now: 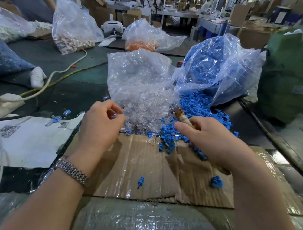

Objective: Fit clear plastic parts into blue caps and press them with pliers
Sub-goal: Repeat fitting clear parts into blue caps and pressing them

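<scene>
At the bottom of the frame, bubble wrap covers the near edge of the bench, and beyond it a taped sheet of corrugated cardboard serves as the work surface at center, with stray blue caps scattered on it. The left hand, a metal watch on its wrist, curls its fingers at the mouth of the bag of clear plastic parts and appears to pinch one small clear piece, though blur makes that uncertain. The right hand, right of center, grips the wrapped handles of the pliers, their tip pointing up toward the bags, while its forefinger stretches out over the spilled pile of blue caps. Behind, at upper right, an open bag of blue caps slumps toward the pile. A few assembled pieces lie at left beside a printed sheet of paper that a white cable crosses.

The risks look plain: a clear part held so lightly could slip and vanish among its lookalikes; reaching for a cap with the pliers in the same hand may knock the pile further over the cardboard; and a part seated crooked would likely crack or jam under the squeeze.
</scene>
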Available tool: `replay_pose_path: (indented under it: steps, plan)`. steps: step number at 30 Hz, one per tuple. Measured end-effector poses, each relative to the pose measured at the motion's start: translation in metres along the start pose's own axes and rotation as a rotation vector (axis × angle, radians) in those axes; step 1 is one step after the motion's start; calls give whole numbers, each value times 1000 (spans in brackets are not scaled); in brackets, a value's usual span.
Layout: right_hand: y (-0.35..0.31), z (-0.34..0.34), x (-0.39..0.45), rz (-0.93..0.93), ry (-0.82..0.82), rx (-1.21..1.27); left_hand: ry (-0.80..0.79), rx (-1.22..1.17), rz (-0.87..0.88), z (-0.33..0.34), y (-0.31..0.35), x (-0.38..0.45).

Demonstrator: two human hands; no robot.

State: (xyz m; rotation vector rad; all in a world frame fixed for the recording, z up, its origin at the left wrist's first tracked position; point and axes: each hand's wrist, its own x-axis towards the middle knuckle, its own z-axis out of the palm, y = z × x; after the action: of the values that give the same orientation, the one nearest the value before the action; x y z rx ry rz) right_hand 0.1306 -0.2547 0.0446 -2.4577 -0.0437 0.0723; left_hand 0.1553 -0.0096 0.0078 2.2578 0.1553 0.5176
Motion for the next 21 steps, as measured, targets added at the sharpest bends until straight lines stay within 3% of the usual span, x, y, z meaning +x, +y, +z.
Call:
replay_pose_path:
  steps: [2, 4, 8, 10, 21]
  plan:
    - [2, 0, 3, 45, 72, -146, 46, 332, 35, -2, -4, 2]
    - [5, 4, 6, 111, 89, -308, 34, 455, 76, -1, -3, 1]
    - [8, 11, 11, 219, 68, -443, -251, 175, 261, 13, 10, -11]
    - [8, 14, 14, 244, 48, -461, -365, 147, 296, 21, 14, -17]
    - [6, 19, 11, 246, -8, -452, -414, 190, 378, 34, 11, -20]
